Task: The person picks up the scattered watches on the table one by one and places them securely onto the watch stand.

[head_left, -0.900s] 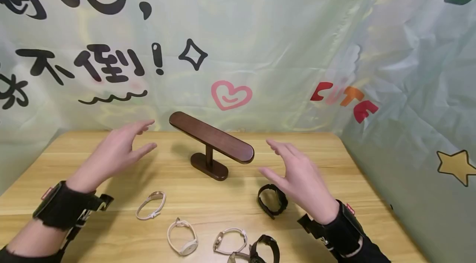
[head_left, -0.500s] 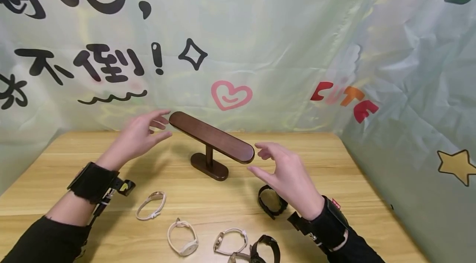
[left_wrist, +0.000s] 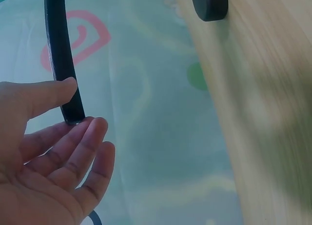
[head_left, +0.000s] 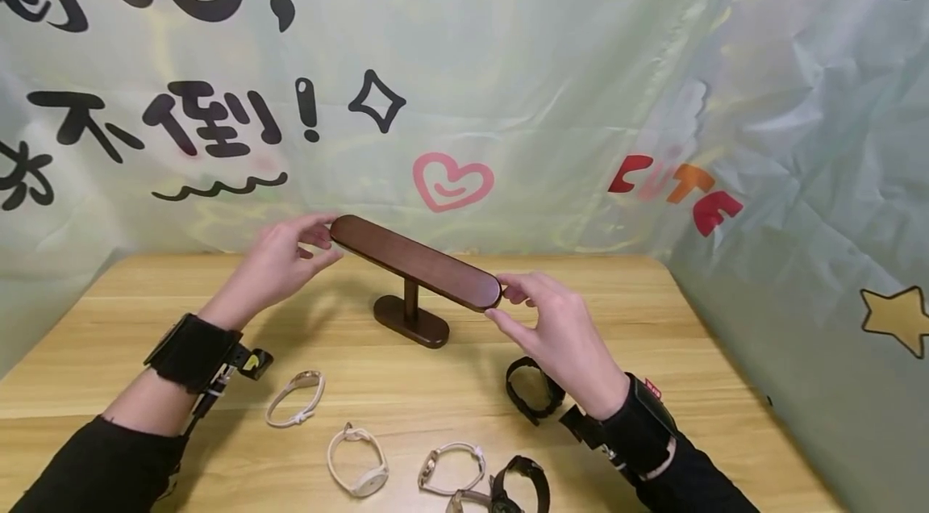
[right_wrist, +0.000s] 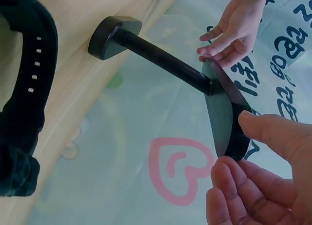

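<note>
A dark brown wooden watch display stand [head_left: 417, 261] stands on the table, its long rounded top bar set on a short post and an oval base. My left hand [head_left: 279, 264] is at the bar's left end; in the left wrist view its thumb [left_wrist: 66, 92] lies on the edge and the fingertips meet the tip. At the opposite end, my right hand [head_left: 557, 323] pinches the bar between thumb and fingers. The right wrist view shows both hands on the stand [right_wrist: 170, 64], with the right thumb [right_wrist: 263, 126] against the bar's edge.
A black watch [head_left: 555, 396] lies beside my right wrist. Towards the front are a slim white watch [head_left: 310, 375], a white round-faced watch [head_left: 372, 483], another pale watch [head_left: 428, 466] and a dark watch [head_left: 539, 482]. A printed cloth [head_left: 551, 77] hangs behind the table [head_left: 617, 279].
Both hands have moved inward from open poses at either side, and their fingers have closed on the ends of the stand's top bar. The watches have stayed in place.
</note>
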Demonstrator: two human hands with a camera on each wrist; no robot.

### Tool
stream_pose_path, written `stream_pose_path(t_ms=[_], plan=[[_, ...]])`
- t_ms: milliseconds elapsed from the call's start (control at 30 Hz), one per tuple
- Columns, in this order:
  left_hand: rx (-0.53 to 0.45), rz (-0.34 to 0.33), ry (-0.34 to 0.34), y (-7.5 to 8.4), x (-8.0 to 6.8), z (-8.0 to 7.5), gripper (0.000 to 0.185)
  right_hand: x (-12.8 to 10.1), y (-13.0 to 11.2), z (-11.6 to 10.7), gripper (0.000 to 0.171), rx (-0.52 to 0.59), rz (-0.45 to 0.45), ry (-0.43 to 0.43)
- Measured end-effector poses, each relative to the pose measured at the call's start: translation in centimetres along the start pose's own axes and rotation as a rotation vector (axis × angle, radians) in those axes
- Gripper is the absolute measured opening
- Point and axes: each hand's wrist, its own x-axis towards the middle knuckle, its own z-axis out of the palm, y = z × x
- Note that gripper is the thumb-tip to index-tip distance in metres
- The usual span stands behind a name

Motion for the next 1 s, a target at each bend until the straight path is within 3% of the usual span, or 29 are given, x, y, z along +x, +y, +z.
stream_pose_path(t_ms=[567, 1000], plan=[[0.009, 0.009, 0.099, 0.6, -2.5, -0.5, 0.038, 2.1, 2.5, -0.2, 0.038, 0.030, 0.092, -0.064], [0.056, 0.018, 0.175, 1.1, -4.7, -0.4, 0.033, 3.4, 4.0, 0.4, 0.040, 0.065, 0.111, -0.093]])
